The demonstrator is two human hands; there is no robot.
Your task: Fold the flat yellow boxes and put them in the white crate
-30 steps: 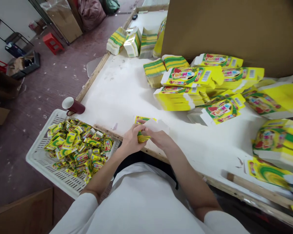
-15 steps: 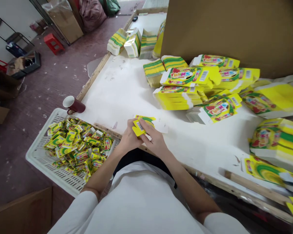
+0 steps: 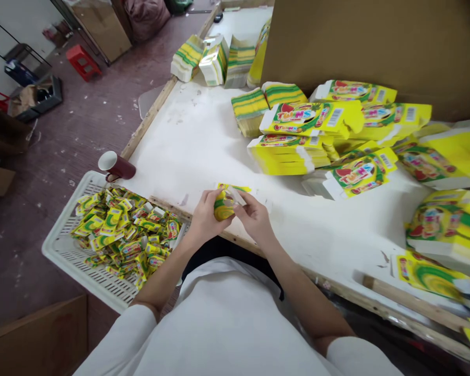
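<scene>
Over the table's near edge, my left hand (image 3: 207,216) is closed around a small yellow candy box (image 3: 222,208) with green swirls. My right hand (image 3: 254,215) pinches the white end flap of the same box between thumb and fingers. Just behind the fingers another yellow printed piece (image 3: 243,188) lies on the white table, mostly hidden by the hands. To the left, below the table edge, a white plastic basket (image 3: 55,241) holds many small yellow boxes (image 3: 113,222).
A maroon mug (image 3: 122,167) stands at the table's left corner. Stacks of flat yellow cartons (image 3: 284,155) lie at the right and back. Behind them rises a big cardboard sheet (image 3: 368,42). A wooden strip (image 3: 411,303) lies near the right front edge.
The box in my hands has turned: its barcode end faced up before, and now the swirled side and a white flap show. My right hand has shifted slightly right to that flap.
</scene>
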